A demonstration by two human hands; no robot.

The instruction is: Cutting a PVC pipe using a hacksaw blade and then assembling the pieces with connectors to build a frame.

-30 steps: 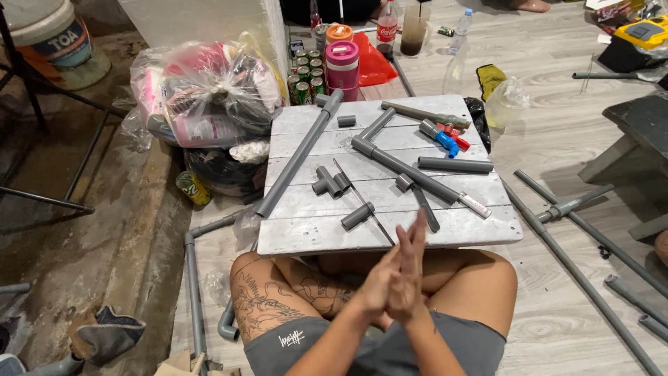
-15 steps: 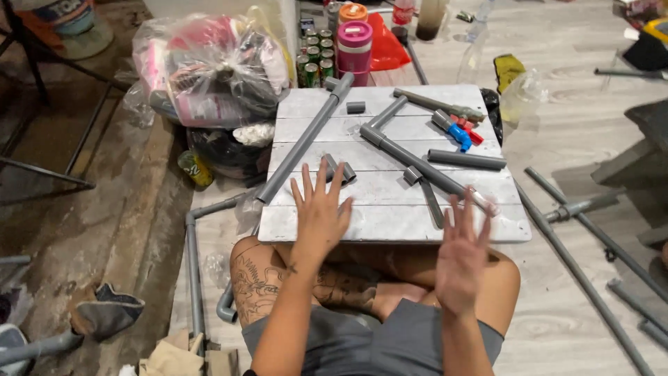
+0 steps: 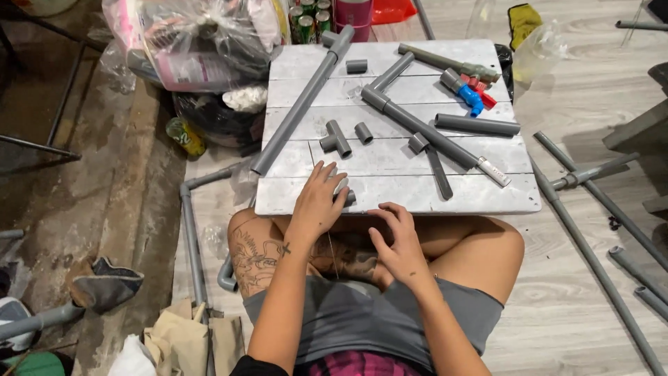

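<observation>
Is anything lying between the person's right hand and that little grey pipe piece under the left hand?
Nothing visible. The left hand already covers the short grey coupling; the right hand sits just beside it at the board edge.

Board: painted wood planks, whitish-grey, matt, worn. Pipes and tee on it: grey plastic, smooth, dull sheen. Valve at 1 o'clock: glossy blue and red plastic. Bag at 11 o'clock: clear, shiny, crinkled plastic. Floor at 3 o'clock: pale wood-grain laminate, smooth. Ground at 9 o'clock: rough, stained concrete. Shorts: grey matt cloth.
</observation>
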